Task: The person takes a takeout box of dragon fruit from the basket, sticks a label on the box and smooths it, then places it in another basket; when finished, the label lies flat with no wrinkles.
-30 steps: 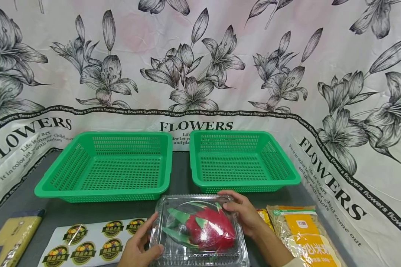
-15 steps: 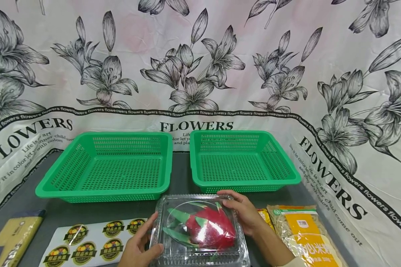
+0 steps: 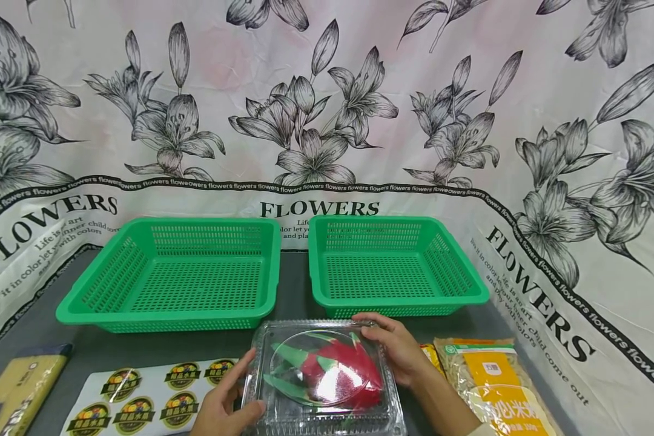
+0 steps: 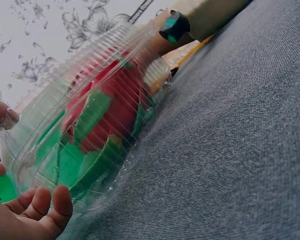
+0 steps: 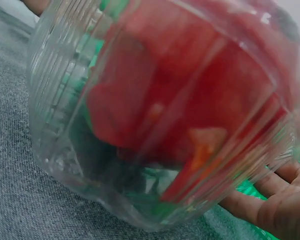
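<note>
A clear plastic clamshell box (image 3: pixel 272 409) sits at the near middle of the table in the head view, its lid down. Inside lies a red dragon fruit (image 3: pixel 354 378) with green scales pointing left. My left hand (image 3: pixel 226 396) holds the box's left side, thumb at the lid's edge. At the far right corner, my right hand (image 3: pixel 398 348) grips the box with its thumb on top. The left wrist view shows curled fingers (image 4: pixel 40 205) below the box's side. Close up in the right wrist view, the dragon fruit (image 5: pixel 175 85) is blurred behind the plastic.
Two green baskets (image 3: pixel 169 318) (image 3: pixel 400 298) stand side by side behind the box. A sheet of round stickers (image 3: pixel 152 387) lies left, near a tan-and-navy packet (image 3: pixel 24 381). To the right is a yellow-labelled noodle bag (image 3: pixel 496 381), with a small yellow packet (image 3: pixel 432 356) partly hidden beside it.
The hands keep their hold on the box, which stays in place. Only the head view shifts very slightly.
</note>
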`<action>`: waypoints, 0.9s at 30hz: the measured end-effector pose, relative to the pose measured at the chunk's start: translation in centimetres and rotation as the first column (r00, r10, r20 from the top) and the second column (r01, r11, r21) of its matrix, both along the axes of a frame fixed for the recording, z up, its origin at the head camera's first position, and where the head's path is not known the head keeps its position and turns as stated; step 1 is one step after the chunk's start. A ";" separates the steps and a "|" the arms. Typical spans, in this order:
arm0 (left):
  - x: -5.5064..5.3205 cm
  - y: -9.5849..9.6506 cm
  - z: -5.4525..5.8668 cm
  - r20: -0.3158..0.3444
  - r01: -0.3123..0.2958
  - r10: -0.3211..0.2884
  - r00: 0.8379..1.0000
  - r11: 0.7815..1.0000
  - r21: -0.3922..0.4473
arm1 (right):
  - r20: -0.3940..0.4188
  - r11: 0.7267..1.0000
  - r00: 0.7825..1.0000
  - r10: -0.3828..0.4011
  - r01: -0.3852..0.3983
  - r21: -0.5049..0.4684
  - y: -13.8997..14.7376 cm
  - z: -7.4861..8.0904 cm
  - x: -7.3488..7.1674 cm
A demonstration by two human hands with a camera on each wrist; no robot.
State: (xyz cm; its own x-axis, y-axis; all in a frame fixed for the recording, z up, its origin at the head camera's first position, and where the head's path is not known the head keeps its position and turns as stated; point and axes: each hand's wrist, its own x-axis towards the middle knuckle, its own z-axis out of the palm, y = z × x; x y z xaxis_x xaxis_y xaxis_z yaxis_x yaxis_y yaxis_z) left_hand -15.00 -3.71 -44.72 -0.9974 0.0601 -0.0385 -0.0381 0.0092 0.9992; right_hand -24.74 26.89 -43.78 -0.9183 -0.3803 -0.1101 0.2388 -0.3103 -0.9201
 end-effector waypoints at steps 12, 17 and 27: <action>0.0 -0.4 0.5 0.040 0.041 -0.041 0.998 0.999 0.006 | 0.017 0.998 0.999 -0.050 0.049 0.047 -0.2 0.0 0.0; 0.0 -1.0 0.7 0.084 0.000 0.003 0.996 0.999 -0.035 | 0.023 0.997 0.999 -0.046 0.045 0.064 -0.2 0.1 0.0; 0.4 -2.9 1.2 0.099 -0.019 0.019 0.995 1.000 0.000 | 0.015 0.997 0.999 -0.036 0.034 0.076 -0.1 0.2 0.2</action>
